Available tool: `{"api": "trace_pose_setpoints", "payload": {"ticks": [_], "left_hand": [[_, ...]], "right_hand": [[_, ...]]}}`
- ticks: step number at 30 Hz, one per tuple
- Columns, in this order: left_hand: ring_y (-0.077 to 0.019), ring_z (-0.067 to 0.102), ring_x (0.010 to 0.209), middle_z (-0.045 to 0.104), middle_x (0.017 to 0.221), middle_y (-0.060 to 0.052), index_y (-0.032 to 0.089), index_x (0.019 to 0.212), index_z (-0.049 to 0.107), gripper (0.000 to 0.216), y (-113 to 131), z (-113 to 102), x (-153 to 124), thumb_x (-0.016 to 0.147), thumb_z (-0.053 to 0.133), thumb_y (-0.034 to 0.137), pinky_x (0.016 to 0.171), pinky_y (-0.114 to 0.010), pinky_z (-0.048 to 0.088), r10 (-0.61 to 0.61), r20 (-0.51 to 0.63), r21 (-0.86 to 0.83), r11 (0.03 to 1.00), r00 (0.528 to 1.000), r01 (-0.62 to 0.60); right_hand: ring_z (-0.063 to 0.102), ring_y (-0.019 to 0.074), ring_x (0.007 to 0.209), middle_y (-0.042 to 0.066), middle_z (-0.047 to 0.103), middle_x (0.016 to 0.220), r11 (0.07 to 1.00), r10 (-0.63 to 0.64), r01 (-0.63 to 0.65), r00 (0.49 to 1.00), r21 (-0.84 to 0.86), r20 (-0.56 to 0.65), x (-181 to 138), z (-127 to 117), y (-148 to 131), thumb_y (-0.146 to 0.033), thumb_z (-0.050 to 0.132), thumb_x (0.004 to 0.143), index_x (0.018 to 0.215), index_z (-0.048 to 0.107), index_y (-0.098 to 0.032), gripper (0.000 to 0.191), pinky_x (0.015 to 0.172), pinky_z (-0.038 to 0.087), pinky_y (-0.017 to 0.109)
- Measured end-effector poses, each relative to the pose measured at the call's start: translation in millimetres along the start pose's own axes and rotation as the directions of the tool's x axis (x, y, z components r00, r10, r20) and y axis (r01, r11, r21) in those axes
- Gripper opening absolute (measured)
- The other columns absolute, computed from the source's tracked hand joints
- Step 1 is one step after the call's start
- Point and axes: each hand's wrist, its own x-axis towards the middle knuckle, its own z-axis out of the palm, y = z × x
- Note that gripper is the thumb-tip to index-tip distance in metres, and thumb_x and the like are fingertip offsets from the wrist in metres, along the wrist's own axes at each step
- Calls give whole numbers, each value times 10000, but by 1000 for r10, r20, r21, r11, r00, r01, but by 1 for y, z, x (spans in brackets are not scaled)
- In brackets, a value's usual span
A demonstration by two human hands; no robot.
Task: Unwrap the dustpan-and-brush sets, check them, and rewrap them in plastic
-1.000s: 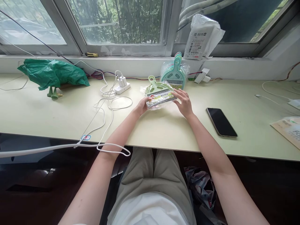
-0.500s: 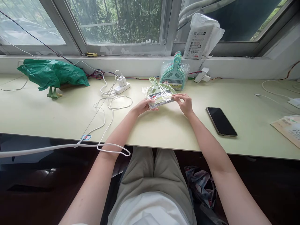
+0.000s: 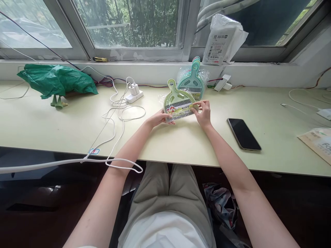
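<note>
Window (image 3: 131, 24): grey-framed panes; greenery shows through the middle pane; a white sill (image 3: 155, 64) runs beneath.
Desk (image 3: 186, 144): pale yellow-green top, set against the wall under the sill; the seated person faces it.
Wrapped dustpan set (image 3: 181, 103): light green, in clear plastic with a printed label and dark bristles showing; located over the middle of the desk, between both hands; face tilted toward the person, handle pointing up and slightly left; whether its lower edge touches the desk, cannot tell.
Left hand (image 3: 160, 118): partly closed on the set's lower left corner; thumb on the front, fingers underneath.
Right hand (image 3: 203, 112): thumb and forefinger pinched on the set's right edge; remaining fingers curled.
Stack of dustpans (image 3: 191, 82): teal one foremost, handles up; clear wrap around them; stands against the wall, just behind the held set and partly covered by it.
Power strip (image 3: 134, 97): white, with plugs fitted, left of the set; white cables (image 3: 123, 119) loop beside it, one loop crossing the left forearm in view.
Phone (image 3: 244, 134): dark screen up, right of the right forearm.
Green plastic bag (image 3: 57, 81): far left of the desk.
White parcel (image 3: 219, 44): upright on the sill, right of centre.
</note>
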Motion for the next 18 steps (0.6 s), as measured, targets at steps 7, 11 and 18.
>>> {"api": "trace_pose_setpoints", "payload": {"ticks": [7, 11, 18], "left_hand": [[-202, 735, 689, 694, 1159, -175, 148, 1370, 435, 687, -3, 6, 1, 735, 697, 179, 532, -238, 516, -53, 18, 28, 998, 998, 52], [-185, 723, 691, 682, 1215, -191, 134, 1301, 527, 529, 0, 6, 3, 880, 607, 443, 522, -239, 518, -30, -5, 7, 1000, 1000, 30], [-192, 740, 830, 635, 1311, -182, 180, 1307, 467, 607, 1, 5, 2, 801, 745, 368, 649, -253, 578, 62, -77, 101, 993, 995, -54]], "right_hand": [[690, 229, 952, 91, 701, 1126, 853, 261, -378, 906, 359, 334, 3, 2, 25, -365, 710, 784, 1419, 471, -209, 696, 843, 587, 399], [709, 237, 893, 77, 745, 997, 842, 292, -391, 910, 373, 293, 2, 7, 27, -390, 731, 759, 1401, 510, -186, 710, 831, 590, 410], [714, 216, 860, 76, 742, 1037, 865, 318, -360, 932, 349, 173, 0, 10, 25, -429, 691, 808, 1405, 480, -220, 667, 824, 590, 392]]}}
